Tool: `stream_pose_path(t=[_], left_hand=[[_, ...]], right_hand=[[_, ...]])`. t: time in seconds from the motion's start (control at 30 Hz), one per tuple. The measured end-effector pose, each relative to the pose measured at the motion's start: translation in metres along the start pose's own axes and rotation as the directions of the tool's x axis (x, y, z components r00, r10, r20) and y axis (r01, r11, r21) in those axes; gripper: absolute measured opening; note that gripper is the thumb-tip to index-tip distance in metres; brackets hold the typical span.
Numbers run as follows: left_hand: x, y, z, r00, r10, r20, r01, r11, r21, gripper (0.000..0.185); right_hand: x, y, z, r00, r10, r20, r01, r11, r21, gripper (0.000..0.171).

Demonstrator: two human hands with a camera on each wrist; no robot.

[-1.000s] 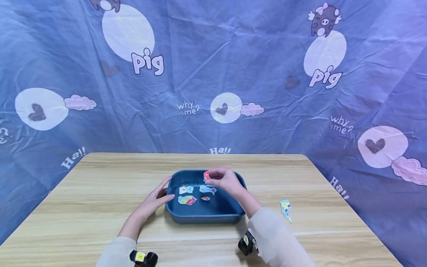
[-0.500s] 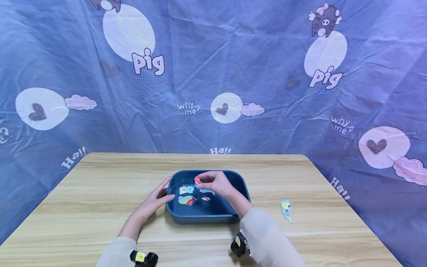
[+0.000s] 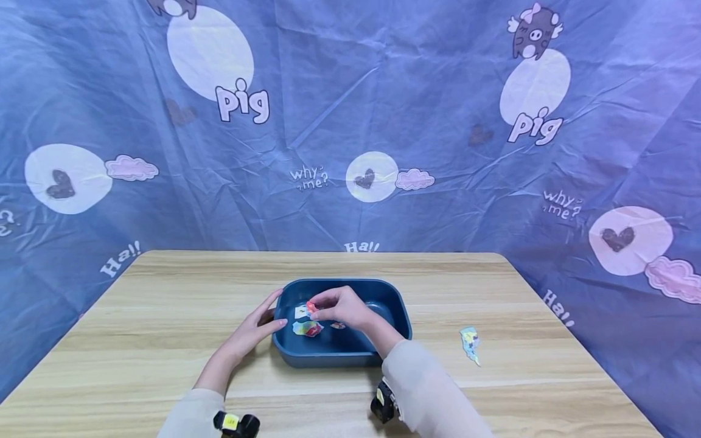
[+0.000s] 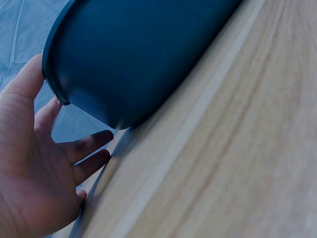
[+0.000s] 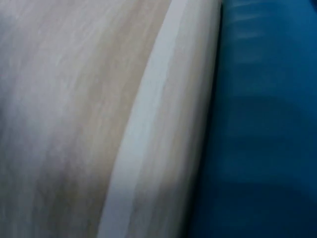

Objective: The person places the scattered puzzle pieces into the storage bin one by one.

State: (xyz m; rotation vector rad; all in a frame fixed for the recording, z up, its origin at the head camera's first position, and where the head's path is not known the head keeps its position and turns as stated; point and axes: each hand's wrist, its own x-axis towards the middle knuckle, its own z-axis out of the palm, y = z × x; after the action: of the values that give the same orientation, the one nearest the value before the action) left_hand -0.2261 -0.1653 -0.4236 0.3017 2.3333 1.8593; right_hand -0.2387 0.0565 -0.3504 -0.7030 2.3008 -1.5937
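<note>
In the head view a dark blue tub (image 3: pixel 342 360) stands on the table. My left hand (image 3: pixel 249 331) rests against its left end, thumb and a finger at the rim; the left wrist view shows that hand (image 4: pixel 34 163) with fingers spread beside the tub wall (image 4: pixel 133 54). Between thumb and fingers, my right hand (image 3: pixel 342 309) pinches a small red piece (image 3: pixel 311 306) low inside the tub. Just left of it lies a white paper scrap (image 3: pixel 300 312), partly covered. A colourful torn scrap (image 3: pixel 308 328) and a smaller one (image 3: pixel 338 325) lie nearer the front.
To the right of the tub, a torn light-blue and yellow scrap (image 3: pixel 470 345) lies on the wooden table (image 3: pixel 526 377). A blue printed cloth (image 3: pixel 306 121) hangs behind the table. Only table and tub side (image 5: pixel 262 124) show in the right wrist view.
My right hand has moved left and down inside the tub with the red piece, now over the white scrap; it hides another scrap seen earlier. The left hand has stayed put.
</note>
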Motion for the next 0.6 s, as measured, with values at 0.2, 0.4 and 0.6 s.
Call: stream_pose_path(t=[0.2, 0.4, 0.6], left_hand=[[-0.001, 0.001, 0.000, 1.000, 0.000, 0.012, 0.000, 1.000, -0.004, 0.059], [-0.001, 0.001, 0.000, 1.000, 0.006, 0.009, -0.006, 1.000, -0.014, 0.059], [0.000, 0.001, 0.000, 1.000, -0.001, 0.010, 0.001, 1.000, -0.014, 0.060]], right_hand=[[0.003, 0.003, 0.007, 0.998, 0.032, 0.054, -0.033, 0.999, 0.011, 0.024], [0.005, 0.008, 0.013, 0.996, 0.038, 0.080, -0.043, 0.997, 0.062, 0.024], [0.013, 0.025, 0.017, 0.991, 0.043, 0.125, -0.056, 0.993, 0.104, 0.023]])
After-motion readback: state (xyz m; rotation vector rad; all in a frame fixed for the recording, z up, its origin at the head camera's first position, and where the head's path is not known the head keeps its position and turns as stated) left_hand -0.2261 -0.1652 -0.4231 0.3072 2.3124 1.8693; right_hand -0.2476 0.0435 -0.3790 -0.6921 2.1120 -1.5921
